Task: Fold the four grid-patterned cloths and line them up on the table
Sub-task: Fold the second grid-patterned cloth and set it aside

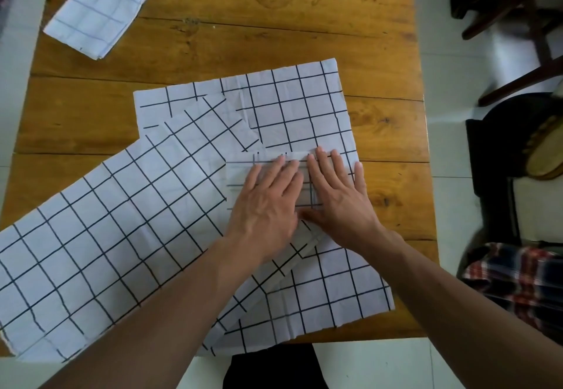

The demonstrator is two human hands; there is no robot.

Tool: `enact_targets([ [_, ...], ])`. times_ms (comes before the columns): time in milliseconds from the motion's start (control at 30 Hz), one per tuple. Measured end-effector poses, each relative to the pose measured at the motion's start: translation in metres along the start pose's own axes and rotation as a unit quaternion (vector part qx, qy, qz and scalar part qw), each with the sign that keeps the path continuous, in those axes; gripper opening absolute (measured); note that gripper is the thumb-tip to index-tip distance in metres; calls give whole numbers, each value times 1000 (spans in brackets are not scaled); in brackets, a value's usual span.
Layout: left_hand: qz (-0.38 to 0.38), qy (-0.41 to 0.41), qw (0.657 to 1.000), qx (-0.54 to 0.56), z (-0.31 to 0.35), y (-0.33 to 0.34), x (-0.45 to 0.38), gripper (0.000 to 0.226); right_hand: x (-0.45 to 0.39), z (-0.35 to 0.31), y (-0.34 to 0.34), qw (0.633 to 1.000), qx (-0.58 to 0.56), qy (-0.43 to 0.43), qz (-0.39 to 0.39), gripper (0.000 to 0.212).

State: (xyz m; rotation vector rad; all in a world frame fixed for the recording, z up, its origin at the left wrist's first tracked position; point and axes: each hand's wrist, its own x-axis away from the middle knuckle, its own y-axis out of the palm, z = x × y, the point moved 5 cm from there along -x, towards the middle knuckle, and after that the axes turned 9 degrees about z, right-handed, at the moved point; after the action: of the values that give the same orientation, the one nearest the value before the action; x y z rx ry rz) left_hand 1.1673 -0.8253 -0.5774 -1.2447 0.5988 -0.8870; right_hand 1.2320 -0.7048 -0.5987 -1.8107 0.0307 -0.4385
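Near the table's (380, 62) right edge, left hand (265, 206) and right hand (341, 196) press flat, fingers straight, side by side on a small folded cloth (243, 175). It lies on two spread cloths: angled one (106, 236) overhanging the left edge, squarer one (304, 108) underneath. Another folded cloth (97, 11) sits at the far-left corner. Chairs (518, 8) and plaid fabric (511, 273) stand right of the table.

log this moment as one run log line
stage: pressing second fold | left hand and right hand flat on small folded cloth | beneath: unfolded cloths | done: one folded cloth at far left corner
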Motion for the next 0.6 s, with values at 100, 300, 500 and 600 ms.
enact_targets([
  [100, -45, -3, 999, -26, -18, 9, 6, 78, 0, 2, 0, 1000, -1, -4, -4, 99],
  [300, -55, -63, 995, -48, -72, 2, 35, 88, 4, 15, -6, 999, 12, -28, -21, 97],
  [500, -13, -64, 998, -25, -80, -5, 41, 82, 6, 21, -15, 999, 8, -38, -11, 83],
  [600, 26, -26, 999, -26, -66, -16, 37, 71, 9, 10, -21, 997, -27, -42, 58, 80],
])
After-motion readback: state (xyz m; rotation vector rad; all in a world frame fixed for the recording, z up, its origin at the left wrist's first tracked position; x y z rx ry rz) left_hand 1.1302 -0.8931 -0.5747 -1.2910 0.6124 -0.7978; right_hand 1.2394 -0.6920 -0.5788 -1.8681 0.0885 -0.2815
